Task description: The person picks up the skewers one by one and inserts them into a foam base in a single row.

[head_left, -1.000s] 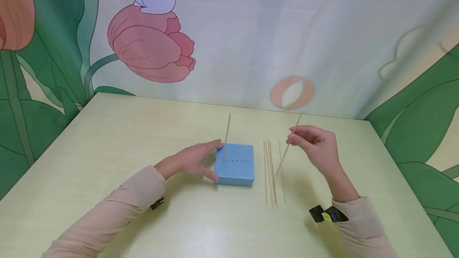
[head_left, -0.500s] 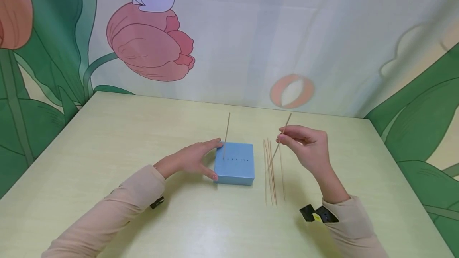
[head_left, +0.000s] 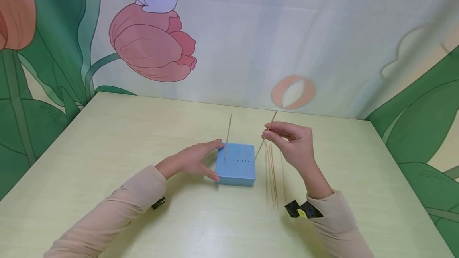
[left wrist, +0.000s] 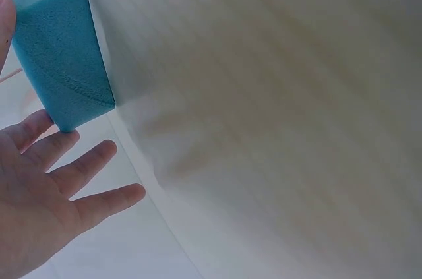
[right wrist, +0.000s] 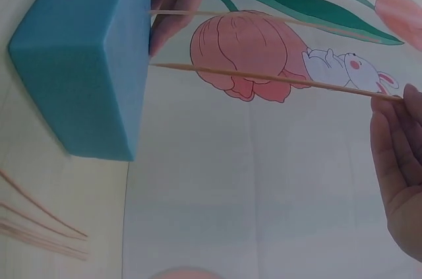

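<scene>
A blue block (head_left: 234, 172) with a row of small holes across its top stands on the table. One bamboo skewer (head_left: 228, 130) is upright in the leftmost part of that row. My left hand (head_left: 193, 158) holds the block at its left side, thumb at the front corner and index finger at the back; its other fingers are spread in the left wrist view. Between thumb and fingertips, my right hand (head_left: 294, 142) pinches a second skewer (right wrist: 277, 79) near its upper part. This skewer tilts, its pointed lower end near the block's right edge; whether it touches cannot be told.
Several loose skewers (head_left: 273, 178) lie on the table (head_left: 172, 226) right of the block, partly beneath my right hand. A printed curtain (head_left: 233, 51) with flowers and a rabbit hangs behind the table's back edge.
My right hand has moved left with the pinched skewer, from over the loose skewers to the block's right edge. The left hand and block have stayed put.
</scene>
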Available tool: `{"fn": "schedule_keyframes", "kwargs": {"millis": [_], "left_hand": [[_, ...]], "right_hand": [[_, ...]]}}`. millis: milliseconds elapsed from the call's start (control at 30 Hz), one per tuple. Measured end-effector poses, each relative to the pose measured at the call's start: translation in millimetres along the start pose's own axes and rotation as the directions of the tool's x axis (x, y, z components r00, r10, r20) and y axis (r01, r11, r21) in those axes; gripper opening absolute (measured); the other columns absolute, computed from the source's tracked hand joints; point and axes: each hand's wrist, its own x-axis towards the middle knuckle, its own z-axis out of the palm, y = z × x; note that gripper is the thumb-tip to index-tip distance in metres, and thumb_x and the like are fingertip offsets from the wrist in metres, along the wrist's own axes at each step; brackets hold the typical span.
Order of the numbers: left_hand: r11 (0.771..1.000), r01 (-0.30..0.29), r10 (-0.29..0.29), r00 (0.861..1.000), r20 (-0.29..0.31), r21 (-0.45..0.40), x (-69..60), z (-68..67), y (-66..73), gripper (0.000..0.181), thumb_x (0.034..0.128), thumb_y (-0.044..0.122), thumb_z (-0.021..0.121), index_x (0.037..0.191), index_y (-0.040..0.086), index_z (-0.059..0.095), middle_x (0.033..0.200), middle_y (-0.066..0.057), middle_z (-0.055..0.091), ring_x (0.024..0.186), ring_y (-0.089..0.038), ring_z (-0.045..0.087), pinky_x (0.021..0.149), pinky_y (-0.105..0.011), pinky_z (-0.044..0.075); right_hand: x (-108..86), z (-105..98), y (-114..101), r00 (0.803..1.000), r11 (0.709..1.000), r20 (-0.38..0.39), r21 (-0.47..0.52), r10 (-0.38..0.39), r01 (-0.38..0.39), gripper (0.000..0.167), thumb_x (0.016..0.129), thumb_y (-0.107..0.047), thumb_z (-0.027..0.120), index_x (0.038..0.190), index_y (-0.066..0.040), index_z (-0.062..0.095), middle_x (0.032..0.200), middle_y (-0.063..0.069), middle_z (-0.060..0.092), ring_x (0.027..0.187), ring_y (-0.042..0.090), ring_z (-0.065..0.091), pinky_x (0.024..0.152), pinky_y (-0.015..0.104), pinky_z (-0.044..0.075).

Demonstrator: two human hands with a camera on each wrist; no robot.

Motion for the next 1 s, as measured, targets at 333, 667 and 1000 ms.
{"fn": "schedule_keyframes", "kwargs": {"millis": [333,667,1000], "left_hand": [[1.000,0.001,-0.001,1.000,0.004,-0.002,-0.3,4.5,-0.7,0.099,0.0663,0.046,0.077,0.142,0.005,0.029,0.148,-0.014,0.023,0.132,-0.030,0.027,0.104,-0.042,0.028],[1.000,0.012,-0.012,1.000,0.008,0.000,1.9,5.6,-2.7,0.100,0.0650,0.049,0.077,0.142,0.006,0.029,0.148,-0.012,0.022,0.132,-0.028,0.027,0.105,-0.041,0.026],[1.000,0.006,-0.006,1.000,-0.003,0.007,1.3,5.2,-3.9,0.101,0.0651,0.049,0.077,0.142,0.006,0.028,0.147,-0.013,0.025,0.131,-0.028,0.030,0.104,-0.041,0.028]], "right_hand": [[6.1,19,4,1.000,1.000,-0.003,0.014,-0.025,0.025,0.011,0.072,0.010,0.070,0.081,0.013,0.066,0.073,0.019,0.067,0.068,0.005,0.064,0.066,0.021,0.052],[10.5,34,12,0.996,0.996,0.024,-0.030,-0.081,0.081,0.017,0.068,0.018,0.068,0.083,0.011,0.067,0.074,0.019,0.067,0.069,0.005,0.064,0.067,0.023,0.053],[13.1,46,17,0.991,0.992,0.059,-0.029,-0.118,0.120,0.016,0.069,0.016,0.069,0.084,0.010,0.067,0.075,0.017,0.068,0.068,0.012,0.065,0.066,0.025,0.053]]}}
